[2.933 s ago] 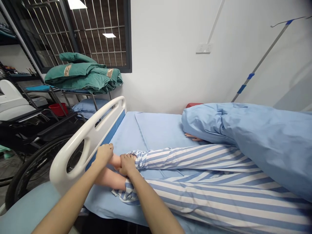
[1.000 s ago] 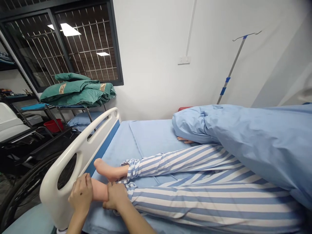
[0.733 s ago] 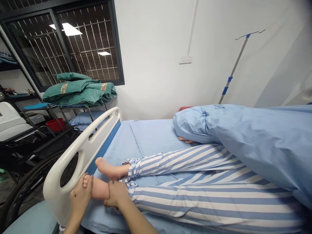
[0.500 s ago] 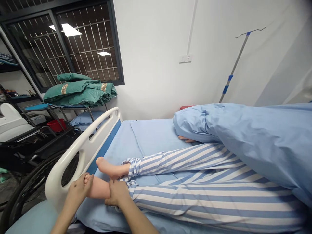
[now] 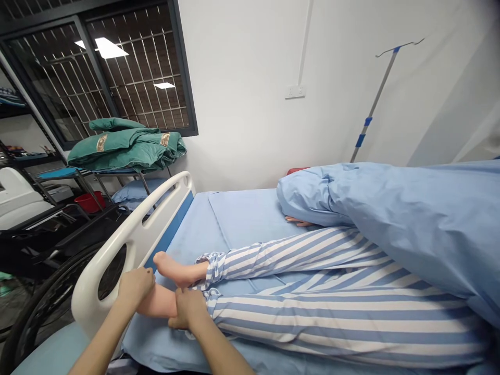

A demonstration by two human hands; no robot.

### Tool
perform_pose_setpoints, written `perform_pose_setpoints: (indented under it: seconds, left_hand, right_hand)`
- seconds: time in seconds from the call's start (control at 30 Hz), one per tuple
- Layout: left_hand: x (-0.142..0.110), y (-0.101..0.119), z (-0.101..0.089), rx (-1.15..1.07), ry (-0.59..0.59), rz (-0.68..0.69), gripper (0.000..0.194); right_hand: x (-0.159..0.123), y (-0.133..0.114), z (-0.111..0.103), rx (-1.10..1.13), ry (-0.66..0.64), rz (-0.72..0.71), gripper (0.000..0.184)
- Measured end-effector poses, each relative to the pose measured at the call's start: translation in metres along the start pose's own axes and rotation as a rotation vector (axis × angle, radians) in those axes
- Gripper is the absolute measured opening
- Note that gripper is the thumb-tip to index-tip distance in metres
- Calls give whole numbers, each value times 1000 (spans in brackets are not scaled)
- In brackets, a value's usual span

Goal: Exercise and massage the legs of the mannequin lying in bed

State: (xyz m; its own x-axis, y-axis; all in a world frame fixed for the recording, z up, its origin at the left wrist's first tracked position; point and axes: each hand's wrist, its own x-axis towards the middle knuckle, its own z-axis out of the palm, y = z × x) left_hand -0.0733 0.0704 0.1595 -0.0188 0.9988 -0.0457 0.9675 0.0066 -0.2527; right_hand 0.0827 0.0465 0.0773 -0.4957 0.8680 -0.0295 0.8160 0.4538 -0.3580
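Observation:
My left hand (image 5: 136,287) is closed over the toe end of the near foot (image 5: 158,302), its fingers bent over the far side. Around the ankle of that same foot, my right hand (image 5: 189,308) is wrapped, just below the cuff of the striped trousers (image 5: 312,317). The other bare foot (image 5: 177,269) lies apart on the far side, untouched. Both legs are stretched out on the blue bed sheet (image 5: 242,213). The toes of the held foot are hidden under my left hand. The smooth feet look like a manikin's.
A white footboard (image 5: 88,284) rises beside my left hand. A blue quilt (image 5: 390,208) covers the upper body, with fingers (image 5: 299,222) showing at its edge. Beyond the footboard stand a wheelchair (image 5: 35,323) and a green folded quilt (image 5: 128,148). An IV pole (image 5: 373,107) stands behind the bed.
My left hand has turned and risen slightly, its back now rolled up over the toes. My right hand stays at the ankle, and the legs lie as before.

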Motion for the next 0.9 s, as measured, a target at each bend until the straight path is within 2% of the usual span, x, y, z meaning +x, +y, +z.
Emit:
perform_pose_setpoints:
  seconds: [0.13,0.33,0.43,0.57,0.67,0.73,0.9]
  left_hand:
    - [-3,6,7,65,85,-29,41]
    - [-20,12,34,0,344,-245,45]
    - [-26,17,48,-129,517,-332,43]
    - [-30,25,55,-392,689,-350,43]
    - [-33,30,54,-554,707,-418,46]
    - [-35,31,56,-625,697,-404,47]
    - [-42,34,66,-654,741,-382,48]
  right_hand:
    - [-1,1,0,28,6,-8,64]
    - [-4,1,-5,10,-9,-19,64]
    - [-5,0,-5,0,-2,-16,65]
    - [-5,-2,-4,-16,30,-8,63]
    - [-3,-2,-1,-22,21,-5,65]
    - [-2,-1,2,-23,28,-12,67]
    - [0,1,5,-17,17,-13,65]
